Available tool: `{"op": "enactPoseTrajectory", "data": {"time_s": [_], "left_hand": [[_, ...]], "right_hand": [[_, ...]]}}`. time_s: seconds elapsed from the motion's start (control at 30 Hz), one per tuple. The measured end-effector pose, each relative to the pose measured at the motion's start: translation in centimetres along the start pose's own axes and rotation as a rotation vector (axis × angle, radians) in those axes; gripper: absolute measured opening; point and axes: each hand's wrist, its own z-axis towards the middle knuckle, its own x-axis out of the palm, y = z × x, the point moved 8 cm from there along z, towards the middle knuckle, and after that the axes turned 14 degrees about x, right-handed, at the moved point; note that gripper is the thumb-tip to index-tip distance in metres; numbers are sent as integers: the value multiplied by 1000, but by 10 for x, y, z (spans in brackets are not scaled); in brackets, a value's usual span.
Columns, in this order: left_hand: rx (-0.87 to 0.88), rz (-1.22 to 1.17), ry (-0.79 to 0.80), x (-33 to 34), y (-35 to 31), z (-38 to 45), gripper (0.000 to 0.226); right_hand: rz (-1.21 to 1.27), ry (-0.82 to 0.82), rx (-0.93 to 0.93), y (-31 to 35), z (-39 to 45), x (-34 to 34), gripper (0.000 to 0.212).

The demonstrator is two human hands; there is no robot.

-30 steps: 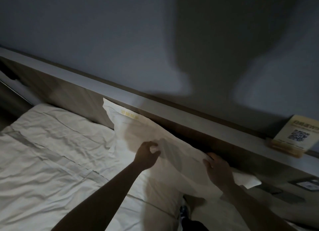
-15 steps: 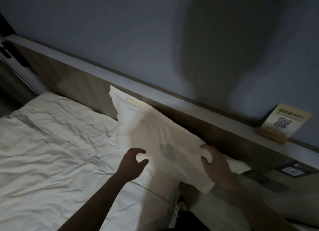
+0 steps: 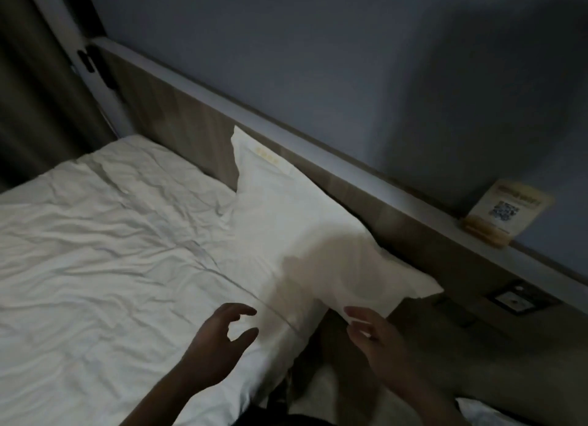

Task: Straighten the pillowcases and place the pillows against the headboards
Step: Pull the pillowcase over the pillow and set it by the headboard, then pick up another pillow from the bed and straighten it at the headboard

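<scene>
- Both hands have drawn back off the pillow (image 3: 305, 234); left hand (image 3: 219, 339) and right hand (image 3: 378, 343) hover with loosely curled fingers, holding nothing.
- QR sign (image 3: 506, 212) stands on the headboard (image 3: 191, 129) ledge.
- Pillow leans along the headboard at the bed (image 3: 95, 250) head edge, long axis parallel to it.

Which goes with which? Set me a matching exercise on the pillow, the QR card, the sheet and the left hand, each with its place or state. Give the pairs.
Things:
1. pillow
2. QR card
3. sheet
4. left hand

Places or states:
A. stands on the ledge on top of the headboard
B. wrinkled, spread over the bed
C. leans against the headboard
D. holds nothing, fingers loosely curled

Pairs: 1-C, 2-A, 3-B, 4-D
</scene>
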Motion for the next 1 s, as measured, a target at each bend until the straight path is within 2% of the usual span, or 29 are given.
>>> {"op": "enactPoseTrajectory", "data": {"time_s": [0.17,0.27,0.5,0.67,0.77,0.8,0.87,0.9,1.0], "left_hand": [[-78,-93,-97,19,-25,-106,25],[-111,-138,-161,32,-43,-165,30],[-208,-83,-276,42,-72,-301,28],[-342,-206,-398,48,-74,-384,24],[-391,-255,-468,56,-74,-434,27],[-405,-284,-505,57,-74,-452,26],[-435,-338,-595,56,-71,-491,24],[-446,-357,-629,55,-70,-512,23],[-465,-374,-698,53,-61,-579,22]], "right_hand": [[-62,150,-68,-25,-60,-7,25],[-98,179,-129,-44,-89,-8,24],[-159,312,-188,-94,-169,16,26],[-133,397,-132,-149,-216,21,26],[-113,476,-57,-185,-251,42,17],[-105,516,-18,-195,-264,55,32],[-119,571,8,-211,-285,79,81],[-130,591,7,-216,-296,92,93],[-167,672,-12,-226,-333,136,100]]}}
